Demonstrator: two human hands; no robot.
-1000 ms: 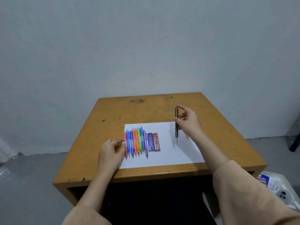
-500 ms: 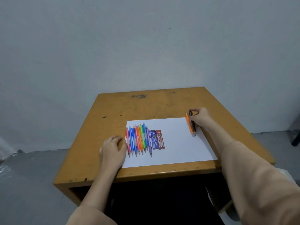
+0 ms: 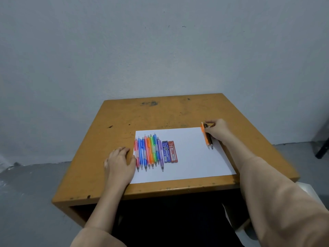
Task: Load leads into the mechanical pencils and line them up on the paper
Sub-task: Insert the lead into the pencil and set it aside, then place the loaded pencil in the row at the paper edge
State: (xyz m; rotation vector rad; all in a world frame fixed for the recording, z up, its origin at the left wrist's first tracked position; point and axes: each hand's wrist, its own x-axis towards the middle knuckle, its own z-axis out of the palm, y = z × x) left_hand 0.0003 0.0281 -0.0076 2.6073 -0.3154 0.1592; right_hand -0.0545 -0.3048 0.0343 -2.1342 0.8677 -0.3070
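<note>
Lifted a second ago, the dark pencil (image 3: pixel 210 142) now lies beside the orange pencil (image 3: pixel 205 137) at the paper's (image 3: pixel 188 157) far right edge, the right hand (image 3: pixel 218 130) pinching its far end. The left hand (image 3: pixel 120 162) rests flat, relaxed, beside the coloured pencils (image 3: pixel 149 152).

- Open lane: bare middle of the paper (image 3: pixel 192 157), between the red lead case (image 3: pixel 172 151) and the right-edge pencils. You can pass there.
- Open: far half of the table (image 3: pixel 160 114), up to the wall.
- Blocked, left: row of coloured pencils (image 3: pixel 149 152), blue lead case (image 3: pixel 165 151), and your left hand (image 3: pixel 121 163) flat just beside them.
- Blocked, right: your right hand (image 3: pixel 218 129), holding the dark pencil (image 3: pixel 208 138) against the orange pencil (image 3: pixel 204 135).
</note>
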